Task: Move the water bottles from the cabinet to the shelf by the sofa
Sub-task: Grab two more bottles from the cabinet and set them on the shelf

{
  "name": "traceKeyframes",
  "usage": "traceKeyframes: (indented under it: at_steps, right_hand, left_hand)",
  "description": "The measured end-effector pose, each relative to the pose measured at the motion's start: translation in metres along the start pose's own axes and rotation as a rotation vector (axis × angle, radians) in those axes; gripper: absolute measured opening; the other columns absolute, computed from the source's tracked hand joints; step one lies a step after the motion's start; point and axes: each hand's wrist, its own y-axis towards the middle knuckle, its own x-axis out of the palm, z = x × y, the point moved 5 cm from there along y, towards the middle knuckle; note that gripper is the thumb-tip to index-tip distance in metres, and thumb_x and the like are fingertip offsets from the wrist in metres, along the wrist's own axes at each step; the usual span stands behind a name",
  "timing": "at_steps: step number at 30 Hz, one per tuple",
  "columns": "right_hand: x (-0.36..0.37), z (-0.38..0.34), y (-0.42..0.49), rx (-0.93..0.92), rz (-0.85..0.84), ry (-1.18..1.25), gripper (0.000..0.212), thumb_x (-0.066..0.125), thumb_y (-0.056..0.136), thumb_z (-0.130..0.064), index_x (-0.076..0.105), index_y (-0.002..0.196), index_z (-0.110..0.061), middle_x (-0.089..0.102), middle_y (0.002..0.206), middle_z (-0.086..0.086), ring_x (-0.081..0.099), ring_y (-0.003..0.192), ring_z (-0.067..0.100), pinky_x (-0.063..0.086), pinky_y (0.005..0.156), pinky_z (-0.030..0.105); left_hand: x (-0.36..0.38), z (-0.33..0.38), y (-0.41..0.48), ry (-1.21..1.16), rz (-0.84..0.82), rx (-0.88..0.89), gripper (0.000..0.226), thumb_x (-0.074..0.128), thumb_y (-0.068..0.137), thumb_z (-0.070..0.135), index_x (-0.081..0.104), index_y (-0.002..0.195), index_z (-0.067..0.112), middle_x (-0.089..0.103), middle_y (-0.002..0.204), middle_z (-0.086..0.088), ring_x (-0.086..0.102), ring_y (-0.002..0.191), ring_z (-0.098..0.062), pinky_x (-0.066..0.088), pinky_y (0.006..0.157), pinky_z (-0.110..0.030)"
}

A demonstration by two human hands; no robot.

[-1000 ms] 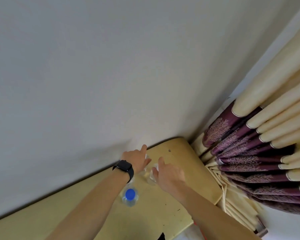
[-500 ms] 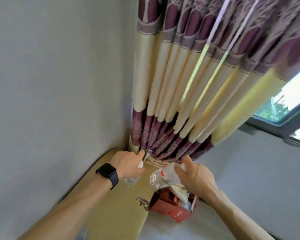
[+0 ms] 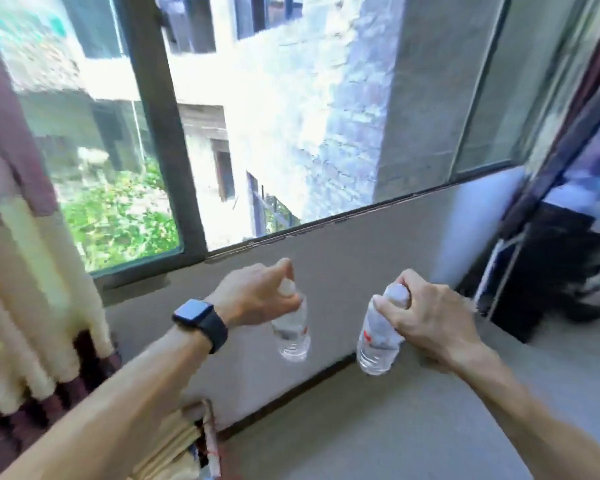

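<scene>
Bottles hang by their necks, one (image 3: 291, 332) gripped in the left hand (image 3: 257, 294), one (image 3: 378, 337) in the right hand (image 3: 426, 317), before a window (image 3: 257, 116).

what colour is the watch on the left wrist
The watch is black, seen best in the head view.

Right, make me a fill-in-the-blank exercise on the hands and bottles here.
The left hand and the right hand together hold ____ water bottles.
The black watch sits on the ____ wrist.
The left bottle and the right bottle are gripped at the top, bases pointing ____.
Missing words: two; left; down.
</scene>
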Motion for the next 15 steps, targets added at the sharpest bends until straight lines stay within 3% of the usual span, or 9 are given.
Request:
traceKeyframes:
  at_steps: [8, 12, 15]
  right_hand:
    - [-0.151, 0.228, -0.012, 0.369, 0.209, -0.055, 0.042, 0.066, 0.072, -0.062, 0.051, 0.08, -0.025, 0.062, 0.075, -0.002, 0.058, 0.075, 0.027, 0.037, 0.061, 0.031]
    - [-0.214, 0.315, -0.042, 0.549, 0.295, -0.071, 0.04, 0.068, 0.072, -0.061, 0.052, 0.079, -0.024, 0.064, 0.077, -0.004, 0.06, 0.075, 0.024, 0.041, 0.059, 0.031]
    - [-0.251, 0.364, -0.061, 0.641, 0.328, -0.088, 0.04, 0.068, 0.073, -0.059, 0.056, 0.081, -0.022, 0.066, 0.08, -0.003, 0.061, 0.078, 0.023, 0.044, 0.06, 0.032]
  left_hand:
    - [0.02, 0.256, 0.133, -0.307, -0.001, 0.279, 0.044, 0.065, 0.078, 0.064, 0.057, 0.106, 0.03, 0.063, 0.107, -0.001, 0.059, 0.093, -0.021, 0.049, 0.08, -0.035]
    - [0.037, 0.388, 0.169, -0.294, -0.04, 0.46, 0.052, 0.064, 0.078, 0.066, 0.058, 0.11, 0.026, 0.059, 0.102, 0.001, 0.058, 0.092, -0.023, 0.049, 0.081, -0.035]
    - [0.053, 0.468, 0.188, -0.368, -0.103, 0.565, 0.042, 0.07, 0.079, 0.057, 0.06, 0.101, 0.022, 0.06, 0.091, 0.004, 0.058, 0.086, -0.019, 0.047, 0.074, -0.033]
